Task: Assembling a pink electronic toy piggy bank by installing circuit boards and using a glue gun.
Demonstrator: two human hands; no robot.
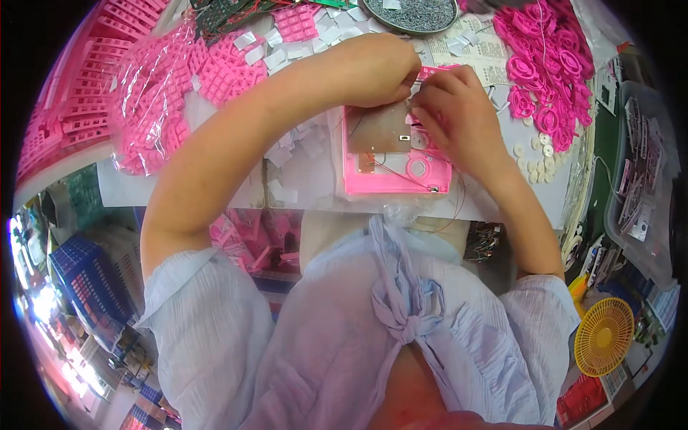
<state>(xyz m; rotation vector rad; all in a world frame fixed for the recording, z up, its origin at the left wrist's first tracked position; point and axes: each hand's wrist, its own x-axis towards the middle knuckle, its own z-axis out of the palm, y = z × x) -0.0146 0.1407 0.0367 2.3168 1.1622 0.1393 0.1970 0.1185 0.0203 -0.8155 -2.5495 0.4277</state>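
A pink plastic casing (398, 183) lies on the table in front of me, with a brown circuit board (376, 130) over its upper left part. Thin wires run out of its right side. Over the casing's top edge, my left hand (383, 68) is closed, its fingertips pinched together; what they hold, if anything, is hidden. My right hand (459, 115) reaches in from the right with its fingers bent over the casing's upper right part. Its fingertips come close to the left hand's, and whatever lies under them is hidden.
A clear bag of pink keypads (147, 107) lies at left, with loose keypads (229, 68) beside it. At the back stands a round dish of screws (412, 16). Pink ring-shaped parts (548, 72) and small white discs (536, 161) are at right. A yellow basket (604, 337) stands lower right.
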